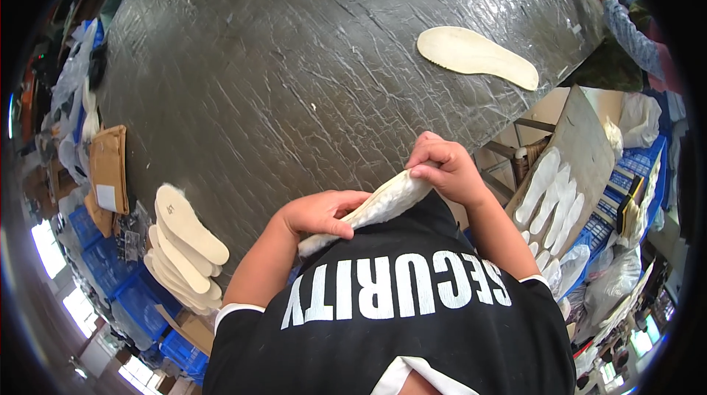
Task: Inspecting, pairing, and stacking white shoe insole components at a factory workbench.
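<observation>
I see the left hand (318,214) clasping one end of a fleecy insole (390,200) between thumb and fingers; the right hand (449,171) pinches the other, thumb against curled fingers. Beyond the right fingertips, a cream insole (477,57) lies flat.

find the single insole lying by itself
In the head view, the single insole lies upper right on the dark table, near its edge, beyond the right hand.

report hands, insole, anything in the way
Left hand and right hand grip fleecy insole toward opposite ends. Insole slanted, fleece showing. Nothing seen blocking hands; loose insole lies beyond on table.
</observation>
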Demonstrator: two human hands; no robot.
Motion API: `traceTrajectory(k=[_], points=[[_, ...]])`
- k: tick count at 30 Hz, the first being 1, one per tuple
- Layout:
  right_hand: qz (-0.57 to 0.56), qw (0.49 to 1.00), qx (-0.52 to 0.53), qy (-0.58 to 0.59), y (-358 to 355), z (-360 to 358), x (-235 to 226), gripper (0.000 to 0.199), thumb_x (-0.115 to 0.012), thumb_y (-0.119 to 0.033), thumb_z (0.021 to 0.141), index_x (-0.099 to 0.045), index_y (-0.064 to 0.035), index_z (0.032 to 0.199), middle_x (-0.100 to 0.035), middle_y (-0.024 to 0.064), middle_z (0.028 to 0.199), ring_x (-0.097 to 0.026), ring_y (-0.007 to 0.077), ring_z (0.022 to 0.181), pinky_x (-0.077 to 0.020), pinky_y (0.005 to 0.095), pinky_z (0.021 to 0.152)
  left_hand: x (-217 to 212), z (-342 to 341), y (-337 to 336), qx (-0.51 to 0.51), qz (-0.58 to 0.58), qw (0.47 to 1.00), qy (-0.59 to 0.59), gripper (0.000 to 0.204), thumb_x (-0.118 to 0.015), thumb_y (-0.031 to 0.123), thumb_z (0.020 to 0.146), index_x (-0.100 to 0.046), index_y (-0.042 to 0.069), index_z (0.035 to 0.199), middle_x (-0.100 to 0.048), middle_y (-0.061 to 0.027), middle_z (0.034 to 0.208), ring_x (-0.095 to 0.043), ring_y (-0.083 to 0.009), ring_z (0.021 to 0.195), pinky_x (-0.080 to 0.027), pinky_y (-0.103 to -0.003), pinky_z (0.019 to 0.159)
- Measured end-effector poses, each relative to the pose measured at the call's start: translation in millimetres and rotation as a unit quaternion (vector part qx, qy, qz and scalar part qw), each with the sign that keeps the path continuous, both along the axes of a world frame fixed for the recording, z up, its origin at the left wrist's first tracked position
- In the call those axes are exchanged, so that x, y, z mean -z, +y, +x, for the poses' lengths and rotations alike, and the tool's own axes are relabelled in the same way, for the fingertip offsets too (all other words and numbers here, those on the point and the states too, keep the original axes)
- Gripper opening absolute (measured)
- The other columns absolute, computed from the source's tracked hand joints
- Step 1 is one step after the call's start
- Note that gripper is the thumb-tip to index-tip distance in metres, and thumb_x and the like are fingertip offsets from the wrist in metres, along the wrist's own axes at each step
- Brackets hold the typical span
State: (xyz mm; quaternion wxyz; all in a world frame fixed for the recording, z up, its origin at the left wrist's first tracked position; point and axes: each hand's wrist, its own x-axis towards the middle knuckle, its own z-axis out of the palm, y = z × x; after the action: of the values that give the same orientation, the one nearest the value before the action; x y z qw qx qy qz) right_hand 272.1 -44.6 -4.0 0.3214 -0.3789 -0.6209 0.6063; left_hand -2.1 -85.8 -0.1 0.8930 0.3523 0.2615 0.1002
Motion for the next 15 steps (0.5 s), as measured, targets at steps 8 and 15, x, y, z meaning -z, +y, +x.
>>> traceTrajectory(k=[8,15], points=[[-0.063,0.998,-0.003,-0.031,-13,17,5,0.017,-0.076,-0.013,0.076,-0.068,-0.0043,0.089,-0.062,0.0045,0.087,-0.058,0.017,0.084,-0.0447,0.0295,0.076,-24,-9,6,0.113,0.137,0.967,0.185,0.048,-0.061,0.018,0.085,-0.053,-0.001,0.129,-0.065,-0.0147,0.116,-0.061,-0.0233,0.105,-0.046,-0.035,0.093],[0.062,0.977,-0.095,-0.18,-6,12,-6,0.031,-0.079,-0.007,0.067,-0.068,-0.0066,0.096,-0.064,0.0066,0.087,-0.06,0.0232,0.085,-0.0459,0.0314,0.077,-27,-1,-6,0.069,0.185,0.961,0.196,0.039,-0.06,0.013,0.083,-0.058,0.001,0.121,-0.067,-0.0152,0.107,-0.063,-0.0247,0.099,-0.048,-0.035,0.088]])
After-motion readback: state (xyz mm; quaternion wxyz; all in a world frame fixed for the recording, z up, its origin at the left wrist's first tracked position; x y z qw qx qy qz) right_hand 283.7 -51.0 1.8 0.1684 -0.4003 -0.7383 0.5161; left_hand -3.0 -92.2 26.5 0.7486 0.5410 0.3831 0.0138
